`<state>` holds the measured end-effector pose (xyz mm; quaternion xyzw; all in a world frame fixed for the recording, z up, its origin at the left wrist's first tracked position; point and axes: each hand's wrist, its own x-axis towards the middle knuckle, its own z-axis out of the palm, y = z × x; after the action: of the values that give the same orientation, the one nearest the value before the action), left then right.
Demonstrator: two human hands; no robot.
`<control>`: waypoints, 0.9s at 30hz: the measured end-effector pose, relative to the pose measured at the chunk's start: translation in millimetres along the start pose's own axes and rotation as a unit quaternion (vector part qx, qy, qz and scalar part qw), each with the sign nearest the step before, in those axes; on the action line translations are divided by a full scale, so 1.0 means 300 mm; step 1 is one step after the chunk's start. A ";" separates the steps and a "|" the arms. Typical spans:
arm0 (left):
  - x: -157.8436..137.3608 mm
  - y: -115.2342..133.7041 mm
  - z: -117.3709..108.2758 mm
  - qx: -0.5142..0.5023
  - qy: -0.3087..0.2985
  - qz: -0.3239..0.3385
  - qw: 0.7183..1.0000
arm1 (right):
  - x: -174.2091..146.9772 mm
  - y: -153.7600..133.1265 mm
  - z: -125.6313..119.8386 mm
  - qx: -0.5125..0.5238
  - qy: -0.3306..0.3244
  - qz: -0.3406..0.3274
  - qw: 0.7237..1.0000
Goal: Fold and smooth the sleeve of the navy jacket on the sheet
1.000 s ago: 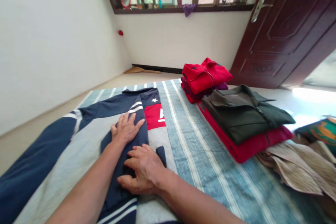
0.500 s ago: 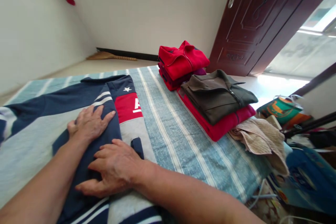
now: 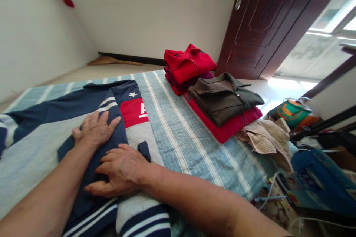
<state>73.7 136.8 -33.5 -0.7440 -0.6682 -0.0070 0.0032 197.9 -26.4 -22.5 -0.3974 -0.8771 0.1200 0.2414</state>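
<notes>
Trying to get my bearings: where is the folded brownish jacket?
In the head view, the brownish jacket lies right of centre, on top of a red garment and beside the red-topped stack.

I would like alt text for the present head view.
A person's left hand and right hand rest on a navy and grey top on a striped cloth. To the right lie a red-topped pile and a dark-topped pile of folded clothes.

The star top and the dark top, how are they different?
The star top is navy, grey, red and white; the dark top looks nearly one colour. The star top has a sleeve stretched out; the dark top is folded on red clothing. Both are clothes.
</notes>
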 end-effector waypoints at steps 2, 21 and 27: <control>-0.019 0.021 -0.019 0.005 -0.001 -0.033 0.999 | -0.001 0.001 0.000 -0.002 0.001 0.001 1.000; -0.124 0.092 -0.112 -0.008 0.020 -0.011 1.000 | -0.011 -0.007 -0.021 0.007 0.001 -0.001 1.000; -0.158 0.092 -0.065 -0.023 -0.001 -0.013 1.000 | -0.016 -0.005 -0.007 0.006 0.004 -0.002 1.000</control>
<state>95.8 86.3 -14.6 -0.7352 -0.6773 -0.0220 -0.0148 200.7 -31.1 -21.6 -0.3942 -0.8764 0.1234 0.2474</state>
